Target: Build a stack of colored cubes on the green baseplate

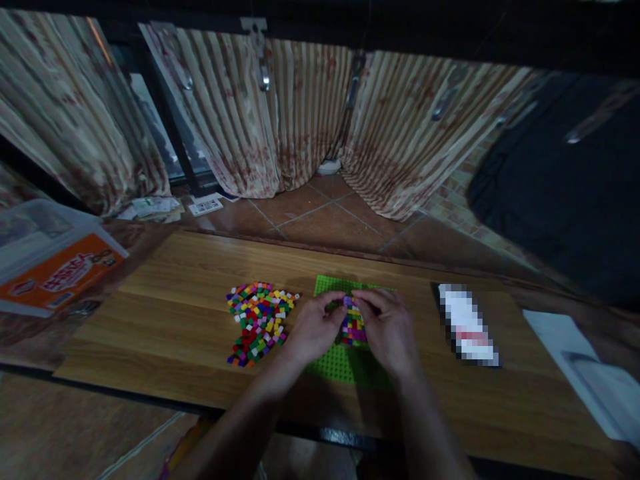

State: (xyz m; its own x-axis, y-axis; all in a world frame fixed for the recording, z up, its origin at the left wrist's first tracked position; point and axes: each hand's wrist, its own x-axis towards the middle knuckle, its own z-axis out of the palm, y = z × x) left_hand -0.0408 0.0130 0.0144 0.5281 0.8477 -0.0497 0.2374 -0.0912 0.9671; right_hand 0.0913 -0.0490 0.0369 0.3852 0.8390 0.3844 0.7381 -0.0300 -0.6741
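Note:
A bright green studded baseplate (pixel 330 363) lies on the wooden table, with a block of small multicoloured bricks (pixel 354 328) built up on its middle. Over the far end of those bricks my left hand (pixel 320 323) and my right hand (pixel 387 327) meet, fingers bent and thumbs pointing inward. Both hands are closed in a pinch at the bricks' far edge, beside some purple ones. Whatever lies between the fingertips is too small and covered to name. Left of my left hand spreads a loose pile of tiny coloured bricks (pixel 260 320).
On the wooden table (pixel 165 313), a blurred-out phone-like object (pixel 467 327) lies to the right. White paper (pixel 565 353) is at the right edge. A clear plastic tub with an orange label (pixel 60 273) stands at the left. Striped curtains (pixel 300 113) hang beyond the tiled floor.

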